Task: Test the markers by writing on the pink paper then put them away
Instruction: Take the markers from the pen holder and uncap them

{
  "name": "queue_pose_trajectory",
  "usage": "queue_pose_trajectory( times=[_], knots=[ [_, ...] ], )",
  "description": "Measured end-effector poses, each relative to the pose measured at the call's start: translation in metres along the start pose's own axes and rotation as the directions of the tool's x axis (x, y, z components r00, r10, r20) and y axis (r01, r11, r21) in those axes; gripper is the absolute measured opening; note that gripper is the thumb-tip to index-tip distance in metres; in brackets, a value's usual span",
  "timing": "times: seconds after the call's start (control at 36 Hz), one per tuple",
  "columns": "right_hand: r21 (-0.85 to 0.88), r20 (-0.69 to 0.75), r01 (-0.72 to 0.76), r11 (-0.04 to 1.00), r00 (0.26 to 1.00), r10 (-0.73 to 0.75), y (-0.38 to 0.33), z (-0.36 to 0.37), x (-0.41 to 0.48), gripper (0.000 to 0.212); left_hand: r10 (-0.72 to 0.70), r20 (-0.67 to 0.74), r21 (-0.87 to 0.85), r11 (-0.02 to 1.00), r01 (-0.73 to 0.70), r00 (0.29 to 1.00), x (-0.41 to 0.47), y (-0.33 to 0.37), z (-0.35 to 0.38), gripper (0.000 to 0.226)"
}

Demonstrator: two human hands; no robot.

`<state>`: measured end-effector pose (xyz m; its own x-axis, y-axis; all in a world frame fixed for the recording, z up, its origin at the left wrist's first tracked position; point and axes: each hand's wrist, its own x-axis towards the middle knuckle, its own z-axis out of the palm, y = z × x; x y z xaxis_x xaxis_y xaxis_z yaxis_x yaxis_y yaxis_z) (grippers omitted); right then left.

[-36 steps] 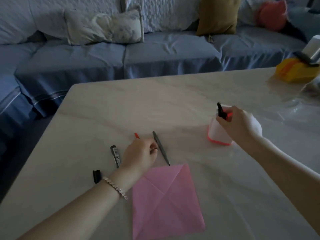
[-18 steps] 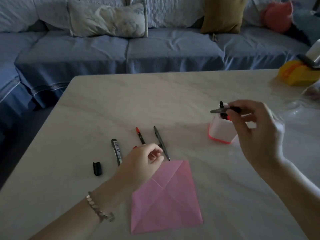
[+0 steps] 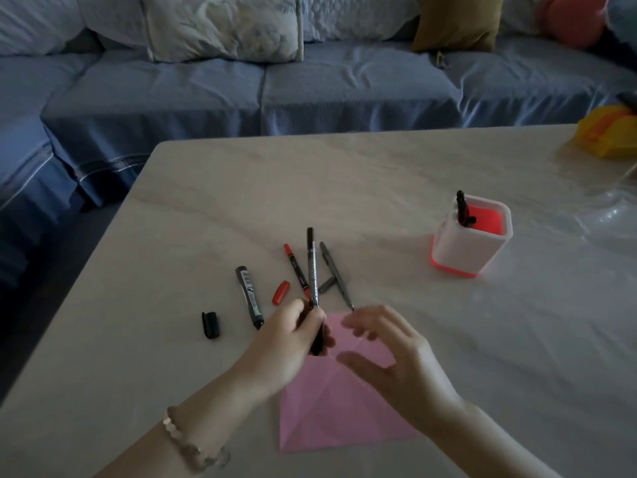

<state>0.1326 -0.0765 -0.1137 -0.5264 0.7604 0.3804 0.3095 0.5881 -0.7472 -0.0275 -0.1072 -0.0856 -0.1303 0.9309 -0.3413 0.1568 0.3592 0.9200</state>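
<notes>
Head camera looks down on a big blue sofa (image 3: 310, 88) with a pale pillow (image 3: 224, 27) and a mustard pillow (image 3: 455, 20) at the back. Closer is a wide pale table (image 3: 379, 174). A yellow thing (image 3: 608, 136) sits at its far right edge and is cut off, so I cannot tell what it is. A white pen cup (image 3: 470, 241) with a red inside stands on the right with one black pen (image 3: 462, 208) sticking up in it. The pink paper (image 3: 331, 415) lies flat near the front, and both hands cover its top part. The left hand (image 3: 289, 343) is closed around a grey marker (image 3: 313, 270), holding it low down so it points up and away. The marker's bottom end is hidden in the fingers. The right hand (image 3: 386, 353) floats just beside it over the paper, fingers spread wide and holding nothing; it looks blurry. Behind the hands lie a fat black marker (image 3: 249, 296), a thin red marker (image 3: 294, 265) and a thin grey pen (image 3: 336, 274). A small grey cap (image 3: 326, 283) sits between those last two. A red cap (image 3: 280, 292) and a black cap (image 3: 210, 325) lie by themselves on the table.
</notes>
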Motion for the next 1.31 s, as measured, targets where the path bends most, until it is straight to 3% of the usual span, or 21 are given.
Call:
queue_pose_trajectory(
  times=[0.08,0.14,0.19,0.28,0.47,0.64,0.72,0.78,0.83,0.89,0.94,1.03,1.08,1.14,1.22,1.31],
  knots=[
    [0.228,0.029,-0.343,0.911,0.938,0.346,-0.006,0.000,0.005,0.018,0.135,0.064,0.278,0.949,-0.147,0.989,-0.005,-0.006,0.001,0.016],
    [0.356,0.081,-0.463,0.812,0.881,0.467,-0.011,0.002,0.009,0.016,0.213,0.127,0.443,0.861,-0.248,0.969,-0.009,-0.010,0.005,0.017],
    [0.483,0.112,-0.521,0.704,0.834,0.540,-0.017,0.003,0.013,0.008,0.303,0.186,0.516,0.779,-0.356,0.935,-0.013,-0.011,0.011,0.018],
    [0.584,0.169,-0.568,0.579,0.784,0.598,-0.024,0.006,0.015,0.025,0.404,0.180,0.541,0.721,-0.434,0.897,-0.016,-0.009,0.014,0.024],
    [0.658,0.136,-0.559,0.505,0.748,0.650,-0.033,0.015,0.010,0.025,0.510,0.181,0.661,0.570,-0.488,0.841,-0.015,-0.016,0.013,0.037],
    [0.624,0.182,-0.549,0.556,0.794,0.580,-0.036,0.018,0.007,0.024,0.428,0.163,0.618,0.658,-0.430,0.889,-0.023,-0.022,0.000,0.042],
    [0.604,0.155,-0.572,0.556,0.768,0.622,-0.037,0.019,0.012,0.024,0.349,0.088,0.586,0.740,-0.332,0.933,-0.032,-0.026,-0.008,0.033],
    [0.643,0.143,-0.593,0.484,0.714,0.685,-0.032,0.017,0.017,0.023,0.268,-0.030,0.479,0.850,-0.222,0.963,-0.036,-0.033,-0.019,0.020],
    [0.706,0.212,-0.615,0.350,0.656,0.724,-0.027,0.014,0.024,0.020,0.199,-0.167,0.361,0.924,-0.127,0.966,-0.038,-0.045,-0.034,0.009],
    [0.726,0.313,-0.647,0.233,0.612,0.726,-0.025,0.015,0.030,0.015,0.160,-0.304,0.290,0.955,-0.068,0.939,-0.037,-0.056,-0.048,0.013],
    [0.635,0.365,-0.716,0.291,0.609,0.704,-0.025,0.019,0.035,0.014,0.115,-0.424,0.238,0.971,-0.012,0.898,-0.036,-0.067,-0.062,0.019],
    [0.268,0.427,-0.738,0.619,0.667,0.611,-0.030,0.032,0.044,0.014,0.076,-0.514,0.202,0.979,0.035,0.855,-0.037,-0.076,-0.079,0.013],
    [0.080,0.515,-0.663,0.744,0.667,0.538,-0.036,0.044,0.052,0.015,0.066,-0.564,0.184,0.982,0.048,0.823,-0.038,-0.080,-0.087,0.010],
    [-0.031,0.598,-0.577,0.816,0.643,0.478,-0.044,0.062,0.058,0.018,0.056,-0.593,0.158,0.986,0.047,0.804,-0.041,-0.084,-0.092,0.009],
    [-0.212,0.615,-0.372,0.904,0.667,0.419,-0.050,0.093,0.060,0.019,0.059,-0.598,0.156,0.987,0.044,0.800,-0.046,-0.094,-0.095,0.014],
    [-0.408,0.616,-0.158,0.899,0.680,0.398,-0.050,0.123,0.054,0.028,0.094,-0.615,0.234,0.970,0.067,0.783,-0.052,-0.100,-0.095,0.014]
  ],
)
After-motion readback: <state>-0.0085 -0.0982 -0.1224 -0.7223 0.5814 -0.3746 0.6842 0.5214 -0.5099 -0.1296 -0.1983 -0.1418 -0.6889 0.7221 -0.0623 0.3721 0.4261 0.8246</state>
